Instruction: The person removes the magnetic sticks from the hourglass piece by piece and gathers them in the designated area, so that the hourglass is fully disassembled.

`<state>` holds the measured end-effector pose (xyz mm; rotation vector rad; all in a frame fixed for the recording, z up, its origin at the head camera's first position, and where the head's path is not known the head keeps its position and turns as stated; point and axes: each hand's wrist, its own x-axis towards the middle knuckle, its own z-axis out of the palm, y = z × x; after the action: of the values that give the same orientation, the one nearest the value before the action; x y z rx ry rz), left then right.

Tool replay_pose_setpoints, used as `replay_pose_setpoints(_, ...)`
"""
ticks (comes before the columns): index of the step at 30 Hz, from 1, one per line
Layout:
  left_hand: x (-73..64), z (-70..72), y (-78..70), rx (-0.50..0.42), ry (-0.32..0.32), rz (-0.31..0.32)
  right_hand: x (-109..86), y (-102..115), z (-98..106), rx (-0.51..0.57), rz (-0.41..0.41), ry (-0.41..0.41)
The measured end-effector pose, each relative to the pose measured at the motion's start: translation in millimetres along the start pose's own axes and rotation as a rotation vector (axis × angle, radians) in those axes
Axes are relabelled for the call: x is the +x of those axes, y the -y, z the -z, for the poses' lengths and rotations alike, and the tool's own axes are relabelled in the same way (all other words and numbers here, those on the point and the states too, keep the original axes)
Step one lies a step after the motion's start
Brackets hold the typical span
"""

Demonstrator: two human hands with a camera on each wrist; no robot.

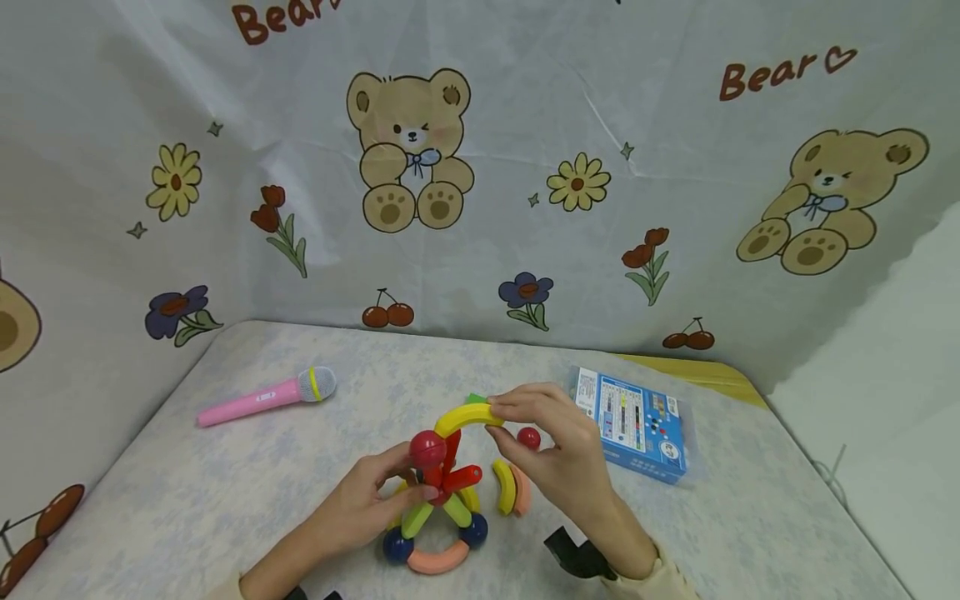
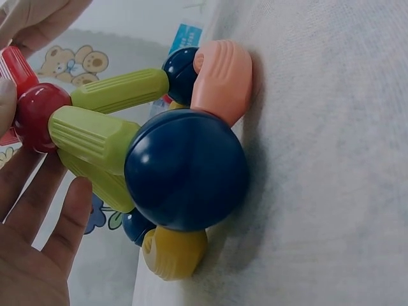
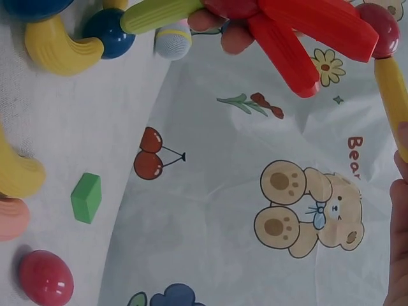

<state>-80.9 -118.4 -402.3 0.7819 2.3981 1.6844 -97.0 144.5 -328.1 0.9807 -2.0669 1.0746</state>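
A toy frame of balls and rods stands on the table; its base has dark blue balls (image 2: 186, 169) joined by curved rods, one of them salmon (image 1: 438, 560). Light green rods (image 2: 120, 90) rise from it to a red ball (image 2: 42, 118), where red rods (image 3: 322, 27) spread upward. My left hand (image 1: 371, 498) grips the frame around this ball and the red rods. Between thumb and fingers, my right hand (image 1: 561, 442) pinches a curved yellow rod (image 1: 465, 417). The rod's left end meets the upper red ball (image 1: 428, 449), on top of a red rod.
Right of the frame lie a loose yellow curved rod (image 1: 505, 487), a salmon one (image 1: 522, 492) and a red ball (image 1: 528, 437). A green block (image 3: 86, 198) sits behind. A pink toy microphone (image 1: 262, 400) is at the back left, a blue box (image 1: 637, 425) at the right.
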Motion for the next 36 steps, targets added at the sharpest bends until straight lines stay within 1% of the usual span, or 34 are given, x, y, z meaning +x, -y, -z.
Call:
replay_pose_setpoints(5, -0.5, -1.0, 0.9, -0.007, 0.000, -0.014, -0.8, 1.9, 0.3, -0.008, -0.005, -0.018)
replay_pose_setpoints(9, -0.2, -1.2, 0.5, -0.002, 0.004, -0.013, -0.3, 3.5, 1.4, -0.029, -0.026, -0.016)
replay_pose_setpoints(13, -0.9, -0.8, 0.5, 0.012, 0.003, -0.004, 0.2, 2.9, 3.4, -0.030, -0.056, -0.039)
replay_pose_setpoints(17, -1.2, -0.4, -0.2, 0.018, 0.003, 0.017, 0.6, 1.7, 5.9, -0.008, -0.086, -0.057)
replay_pose_setpoints(22, -1.0, -0.5, -1.2, 0.013, 0.004, 0.026, 1.0, 2.7, 8.1, -0.001, -0.129, -0.028)
replay_pose_setpoints(27, -0.6, -0.5, 0.3, -0.001, 0.008, 0.005, -0.3, 4.3, 12.1, -0.022, -0.192, 0.001)
replay_pose_setpoints(30, 0.1, -0.5, 0.9, -0.008, 0.011, -0.003, -3.7, 3.1, 16.0, -0.061, -0.231, 0.024)
replay_pose_setpoints(33, 0.1, -0.2, 1.0, -0.006, 0.011, 0.011, -10.5, -0.6, 20.5, -0.108, -0.282, 0.059)
replay_pose_setpoints(36, -0.9, 0.5, 1.0, 0.000, 0.011, 0.029, -21.5, -5.8, 24.6, -0.154, -0.328, 0.094)
